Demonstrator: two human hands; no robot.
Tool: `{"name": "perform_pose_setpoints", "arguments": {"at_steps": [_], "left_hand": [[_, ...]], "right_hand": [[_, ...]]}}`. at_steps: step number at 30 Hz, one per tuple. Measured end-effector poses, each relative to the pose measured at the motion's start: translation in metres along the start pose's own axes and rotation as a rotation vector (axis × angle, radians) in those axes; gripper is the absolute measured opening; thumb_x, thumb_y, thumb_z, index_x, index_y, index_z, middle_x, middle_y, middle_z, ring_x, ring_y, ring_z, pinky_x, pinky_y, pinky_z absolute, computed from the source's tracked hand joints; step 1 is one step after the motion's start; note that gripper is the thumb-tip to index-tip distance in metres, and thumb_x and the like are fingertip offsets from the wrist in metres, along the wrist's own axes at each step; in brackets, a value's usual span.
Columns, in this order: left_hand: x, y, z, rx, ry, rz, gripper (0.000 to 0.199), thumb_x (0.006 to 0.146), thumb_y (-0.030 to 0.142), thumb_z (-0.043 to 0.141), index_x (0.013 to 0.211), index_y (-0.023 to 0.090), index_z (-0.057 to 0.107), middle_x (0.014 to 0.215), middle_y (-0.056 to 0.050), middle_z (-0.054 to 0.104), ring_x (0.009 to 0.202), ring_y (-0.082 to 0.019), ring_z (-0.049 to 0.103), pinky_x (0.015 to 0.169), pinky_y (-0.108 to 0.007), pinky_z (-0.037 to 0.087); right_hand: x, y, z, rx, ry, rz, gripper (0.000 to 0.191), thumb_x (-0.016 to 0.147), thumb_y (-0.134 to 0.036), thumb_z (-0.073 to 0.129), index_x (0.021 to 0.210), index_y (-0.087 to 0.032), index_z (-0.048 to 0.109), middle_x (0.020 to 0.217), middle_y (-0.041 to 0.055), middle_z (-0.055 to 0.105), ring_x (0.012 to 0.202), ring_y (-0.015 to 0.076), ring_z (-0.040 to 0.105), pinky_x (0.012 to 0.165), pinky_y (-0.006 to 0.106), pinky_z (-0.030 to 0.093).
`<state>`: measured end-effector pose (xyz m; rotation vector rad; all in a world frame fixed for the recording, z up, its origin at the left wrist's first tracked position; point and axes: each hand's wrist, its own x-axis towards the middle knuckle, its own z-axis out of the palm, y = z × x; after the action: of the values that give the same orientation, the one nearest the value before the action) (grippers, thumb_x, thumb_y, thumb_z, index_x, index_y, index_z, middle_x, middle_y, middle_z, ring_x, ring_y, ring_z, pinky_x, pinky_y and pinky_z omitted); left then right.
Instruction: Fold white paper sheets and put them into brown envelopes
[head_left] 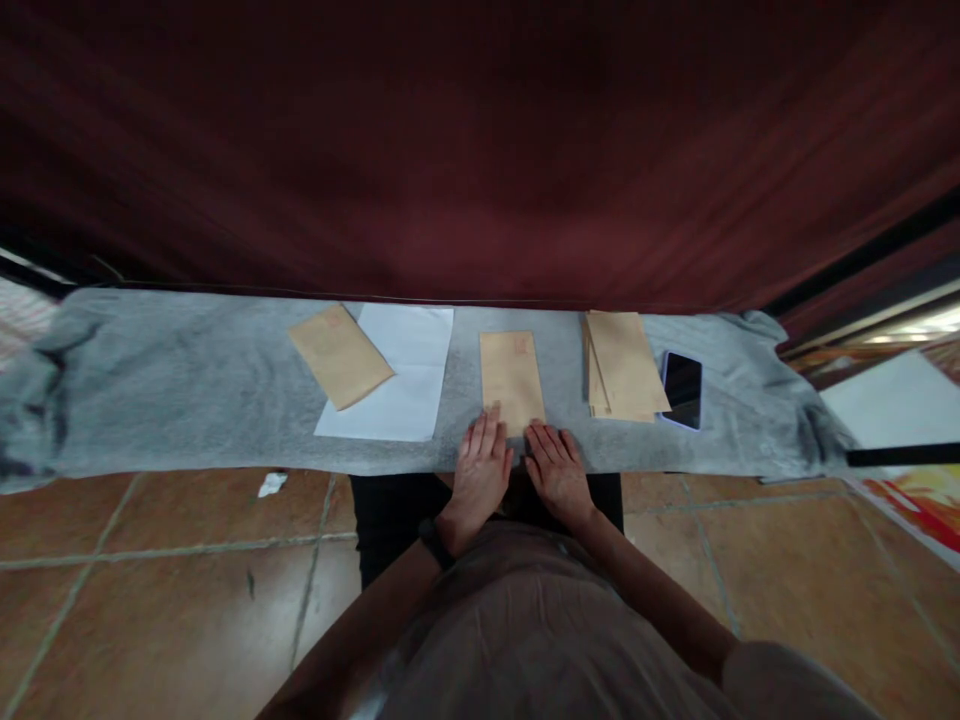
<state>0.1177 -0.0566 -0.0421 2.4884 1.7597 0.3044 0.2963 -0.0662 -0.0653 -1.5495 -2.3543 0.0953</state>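
Observation:
A tan paper envelope with a small reddish print near its top lies flat before me, its short side toward my body. My left hand rests with straight fingers on its lower left corner. At the lower right corner, my right hand lies flat with its fingertips touching the edge. Neither hand grips anything. To the left, another tan envelope lies slanted, partly over white paper sheets. On the right is a stack of tan envelopes, slightly fanned.
A phone lies just right of the stack. Grey cloth covers the narrow table. Dark red fabric rises behind its far edge. A black bar stands at the right end. A white scrap is on the tiled floor.

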Motion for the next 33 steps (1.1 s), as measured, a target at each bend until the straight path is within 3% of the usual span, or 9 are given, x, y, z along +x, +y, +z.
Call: {"name": "perform_pose_setpoints", "arguments": {"at_steps": [3,12,20,25,30,33], "left_hand": [[-0.003,0.009,0.008,0.021,-0.031,0.132,0.052,0.104,0.026,0.035,0.153,0.008,0.04,0.165,-0.013,0.032,0.154,-0.026,0.026,0.125,-0.046,0.029],[0.005,0.005,0.014,0.018,-0.037,0.136,0.055,0.104,0.029,0.033,0.155,0.007,0.036,0.162,-0.014,0.037,0.153,-0.023,0.027,0.126,-0.043,0.029],[0.062,-0.008,0.026,-0.001,-0.036,0.097,0.065,0.103,0.037,0.032,0.159,0.006,0.023,0.164,-0.018,0.031,0.155,-0.026,0.024,0.126,-0.049,0.024],[0.099,-0.015,0.034,0.017,-0.077,0.057,0.066,0.103,0.04,0.035,0.159,0.007,0.024,0.167,-0.017,0.024,0.156,-0.028,0.018,0.127,-0.051,0.02],[0.13,-0.017,0.041,-0.034,-0.021,0.03,0.067,0.102,0.042,0.034,0.16,0.01,0.025,0.165,-0.017,0.028,0.156,-0.03,0.017,0.126,-0.059,0.013],[0.146,-0.019,0.043,-0.057,-0.018,0.024,0.067,0.102,0.042,0.033,0.16,0.009,0.025,0.166,-0.016,0.028,0.156,-0.029,0.017,0.127,-0.056,0.012]], "right_hand": [[0.0,0.0,0.0,-0.005,-0.009,-0.001,0.05,0.105,-0.028,0.041,0.153,-0.013,0.043,0.156,0.0121,0.047,0.145,0.0267,0.043,0.123,0.051,0.026],[0.0,0.005,0.001,0.01,0.005,-0.021,0.05,0.104,-0.027,0.044,0.153,-0.015,0.043,0.154,0.0121,0.05,0.143,0.0259,0.045,0.122,0.05,0.028],[0.0,0.005,0.003,0.034,0.035,-0.021,0.051,0.105,-0.03,0.041,0.153,-0.015,0.043,0.152,0.013,0.052,0.142,0.0257,0.046,0.122,0.05,0.029],[0.002,0.005,0.001,0.049,0.016,-0.005,0.053,0.105,-0.032,0.042,0.155,-0.017,0.039,0.156,0.0103,0.048,0.143,0.0246,0.045,0.122,0.049,0.028],[0.003,0.004,0.0,0.048,0.025,0.003,0.052,0.104,-0.031,0.043,0.155,-0.018,0.041,0.154,0.0096,0.05,0.143,0.0243,0.045,0.122,0.048,0.028],[0.004,0.004,-0.001,0.047,0.027,0.003,0.053,0.103,-0.03,0.044,0.155,-0.019,0.04,0.154,0.0093,0.051,0.142,0.0239,0.046,0.121,0.047,0.029]]}}
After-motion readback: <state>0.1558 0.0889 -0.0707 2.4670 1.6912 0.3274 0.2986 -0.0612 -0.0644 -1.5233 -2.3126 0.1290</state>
